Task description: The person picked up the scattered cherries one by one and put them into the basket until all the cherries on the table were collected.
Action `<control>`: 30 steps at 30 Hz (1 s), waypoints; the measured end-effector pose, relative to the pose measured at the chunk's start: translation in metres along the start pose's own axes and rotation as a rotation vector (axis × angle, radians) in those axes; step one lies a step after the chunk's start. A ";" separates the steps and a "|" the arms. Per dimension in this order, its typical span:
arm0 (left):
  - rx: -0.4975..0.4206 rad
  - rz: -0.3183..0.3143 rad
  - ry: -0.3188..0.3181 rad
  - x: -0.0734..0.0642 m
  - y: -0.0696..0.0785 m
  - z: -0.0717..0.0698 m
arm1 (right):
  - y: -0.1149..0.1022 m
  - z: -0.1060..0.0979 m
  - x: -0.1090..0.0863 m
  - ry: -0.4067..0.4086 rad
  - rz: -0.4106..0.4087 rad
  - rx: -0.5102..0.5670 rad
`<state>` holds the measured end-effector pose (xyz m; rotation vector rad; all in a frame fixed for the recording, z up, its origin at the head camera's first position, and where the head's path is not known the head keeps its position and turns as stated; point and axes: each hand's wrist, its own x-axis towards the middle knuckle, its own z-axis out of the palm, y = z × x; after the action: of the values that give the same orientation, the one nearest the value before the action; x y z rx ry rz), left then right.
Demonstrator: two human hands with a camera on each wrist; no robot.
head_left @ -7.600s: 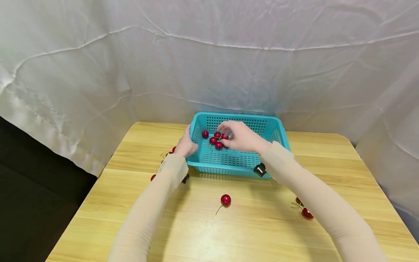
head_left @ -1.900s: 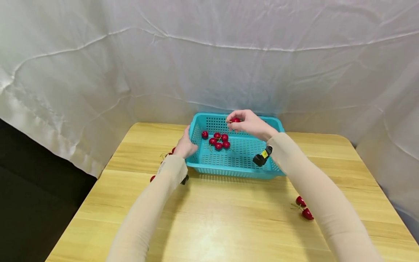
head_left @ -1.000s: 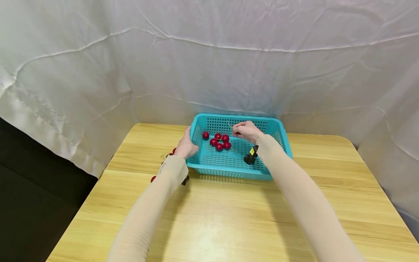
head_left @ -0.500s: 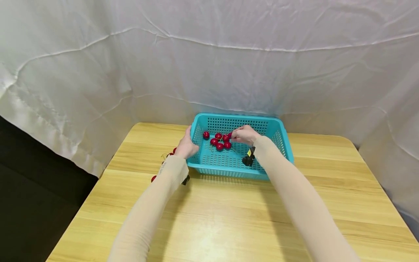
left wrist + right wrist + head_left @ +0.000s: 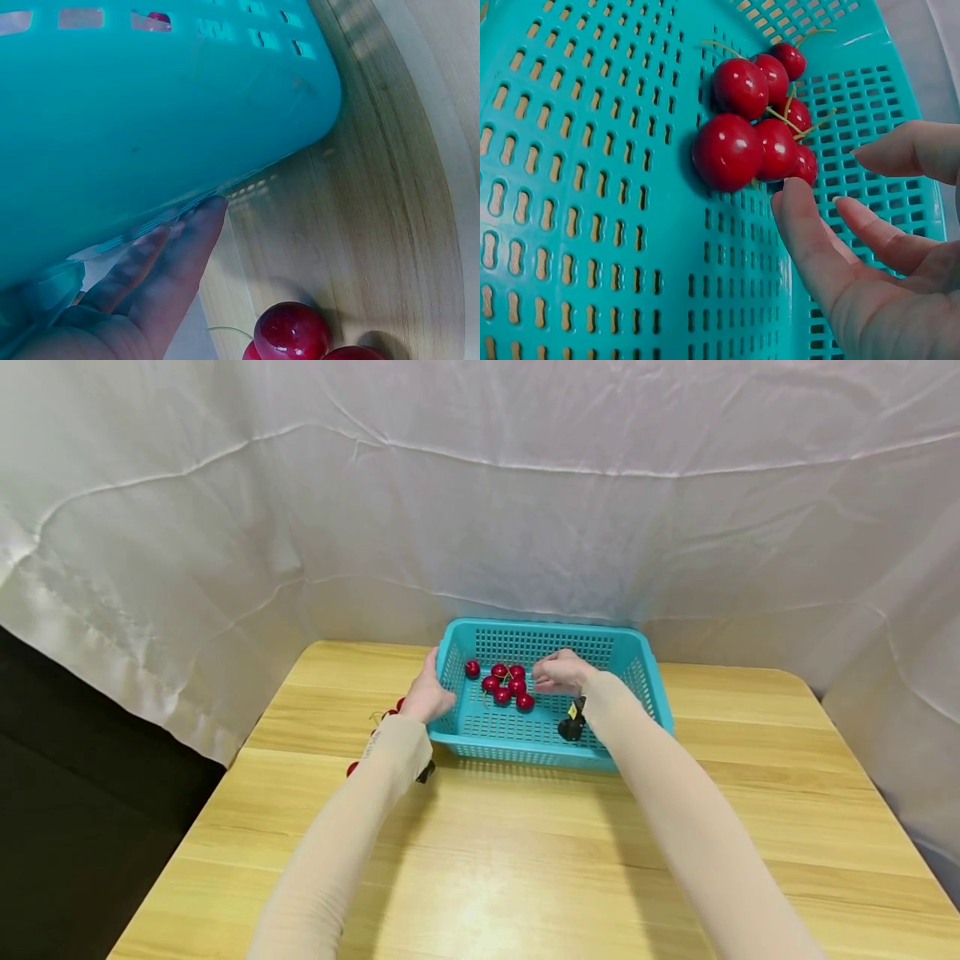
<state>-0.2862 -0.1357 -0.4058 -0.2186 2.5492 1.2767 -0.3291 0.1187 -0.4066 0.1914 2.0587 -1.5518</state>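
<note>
A teal plastic basket (image 5: 525, 752) with slotted walls stands at the back of the wooden table. Glossy red cherries with thin stems, several of them, lie bunched inside it, and one cherry (image 5: 472, 669) sits apart near its left end. My left hand (image 5: 428, 696) is at the basket's left end; its straight fingers (image 5: 176, 262) lie against the basket's outside. My right hand (image 5: 562, 672) reaches inside, just right of the bunch. With nothing between them, its fingers and thumb are spread, and one fingertip is right at the nearest cherry (image 5: 776, 150).
Several more cherries (image 5: 292, 331) lie on the table left of the basket, partly covered by the left forearm in the head view. A pale cloth (image 5: 480, 527) hangs close behind the table (image 5: 480, 860). Dark space borders the table's left side.
My right hand lowered a cherry from over the basket's back, let it go at the bunch and drew slightly away. The bunch shifted. Earlier, a cherry lay on the table in front. The left hand stayed.
</note>
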 end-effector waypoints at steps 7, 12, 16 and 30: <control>0.003 0.005 -0.002 0.002 0.000 -0.001 | -0.003 -0.004 -0.001 0.008 0.003 -0.044; 0.005 0.005 -0.003 0.003 0.000 -0.001 | -0.005 -0.006 -0.005 0.007 0.000 -0.057; 0.009 0.010 -0.002 0.003 0.000 0.000 | -0.008 -0.006 -0.012 -0.004 -0.021 -0.078; 0.030 0.015 0.002 0.001 0.001 -0.002 | -0.025 0.009 -0.058 -0.038 -0.220 -0.390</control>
<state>-0.2881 -0.1369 -0.4042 -0.1951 2.5743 1.2436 -0.2885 0.1148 -0.3584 -0.2142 2.3639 -1.2253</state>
